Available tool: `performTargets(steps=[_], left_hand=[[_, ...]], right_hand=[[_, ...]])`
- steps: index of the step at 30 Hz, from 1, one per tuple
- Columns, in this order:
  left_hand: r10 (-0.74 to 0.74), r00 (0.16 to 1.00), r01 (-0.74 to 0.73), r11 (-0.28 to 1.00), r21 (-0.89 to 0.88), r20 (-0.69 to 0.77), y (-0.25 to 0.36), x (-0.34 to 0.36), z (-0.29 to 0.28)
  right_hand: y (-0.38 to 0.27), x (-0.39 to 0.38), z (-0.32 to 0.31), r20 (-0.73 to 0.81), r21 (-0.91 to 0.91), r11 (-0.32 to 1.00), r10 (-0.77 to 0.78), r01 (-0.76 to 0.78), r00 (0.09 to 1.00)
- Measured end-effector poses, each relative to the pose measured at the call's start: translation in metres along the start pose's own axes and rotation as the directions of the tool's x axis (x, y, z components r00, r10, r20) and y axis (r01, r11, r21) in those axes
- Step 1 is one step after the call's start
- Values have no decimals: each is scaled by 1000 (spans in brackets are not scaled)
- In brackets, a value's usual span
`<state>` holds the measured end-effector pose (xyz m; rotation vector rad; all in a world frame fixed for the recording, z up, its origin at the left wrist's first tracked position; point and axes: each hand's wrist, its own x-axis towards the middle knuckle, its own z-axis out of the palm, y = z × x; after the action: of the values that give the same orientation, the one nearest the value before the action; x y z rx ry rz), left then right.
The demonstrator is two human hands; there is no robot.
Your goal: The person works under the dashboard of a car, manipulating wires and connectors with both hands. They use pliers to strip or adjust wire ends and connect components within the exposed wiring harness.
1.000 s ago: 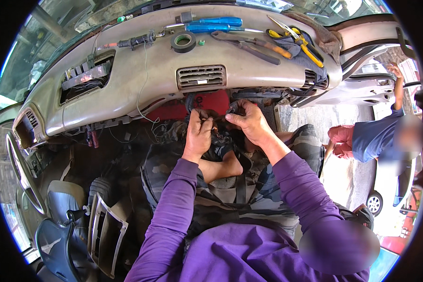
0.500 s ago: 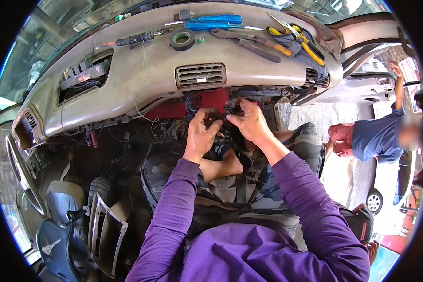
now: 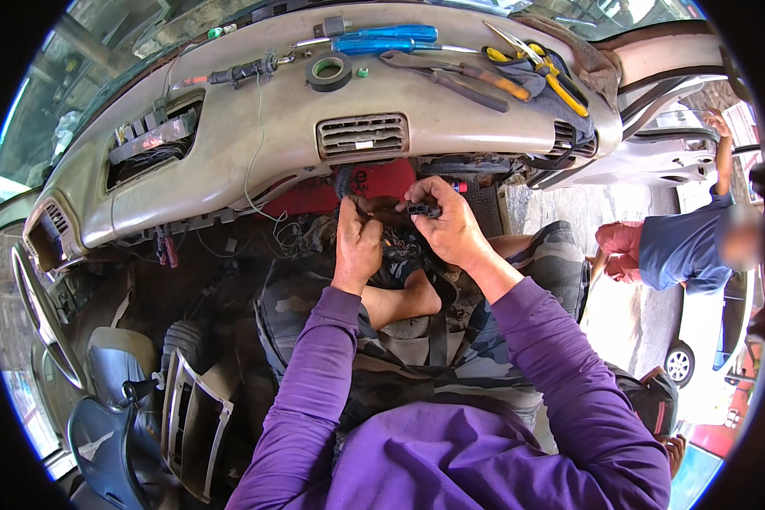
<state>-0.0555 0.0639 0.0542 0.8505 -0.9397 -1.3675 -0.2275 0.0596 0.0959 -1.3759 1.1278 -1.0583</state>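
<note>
Between the thumb and fingers of my right hand (image 3: 450, 223) is a small black plastic part (image 3: 423, 209), which looks like a connector. My left hand (image 3: 359, 246) is closed just to its left, thumb and fingers pinched together; what they hold, if anything, is hidden. Close above the left fingertips hangs a dark corrugated tube (image 3: 343, 183). Both hands are below the dashboard edge, over my lap, in front of a red panel with lettering (image 3: 387, 178). Loose thin wires (image 3: 285, 234) hang to the left of my left hand.
On the beige dashboard (image 3: 263, 127) lie black tape (image 3: 329, 71), blue screwdrivers (image 3: 391, 38), worn pliers (image 3: 459, 81) and yellow-handled pliers (image 3: 557, 81) on a cloth. A steering wheel (image 3: 42, 314) and loose trim frame (image 3: 191, 429) are at left. Another person (image 3: 680, 246) is outside at right.
My hands have drawn slightly apart. The right hand has turned, bringing the black part into plainer view, and the left fingers have curled in more.
</note>
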Motion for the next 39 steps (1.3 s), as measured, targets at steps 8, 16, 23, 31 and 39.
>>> performTargets(steps=[8, 16, 23, 31, 39], left_hand=[[71, 997, -49, 811, 583, -15, -18, 2, -16], [94, 995, -71, 849, 524, -17, -8, -1, 0], [74, 997, -54, 841, 538, -17, -12, -1, -3], [30, 999, 0, 832, 554, -45, -4, -1, 2], [0, 999, 26, 855, 518, -49, 0, -3, 5]], right_hand=[[10, 4, -3, -39, -156, 987, 27, -33, 999], [-2, 2, -5, -64, -224, 974, 15, -29, 998], [5, 3, -5, -68, -256, 967, -36, 18, 997], [5, 7, -9, -86, 192, 963, 207, -188, 975], [29, 9, -10, 52, 537, 779, 353, -324, 934]])
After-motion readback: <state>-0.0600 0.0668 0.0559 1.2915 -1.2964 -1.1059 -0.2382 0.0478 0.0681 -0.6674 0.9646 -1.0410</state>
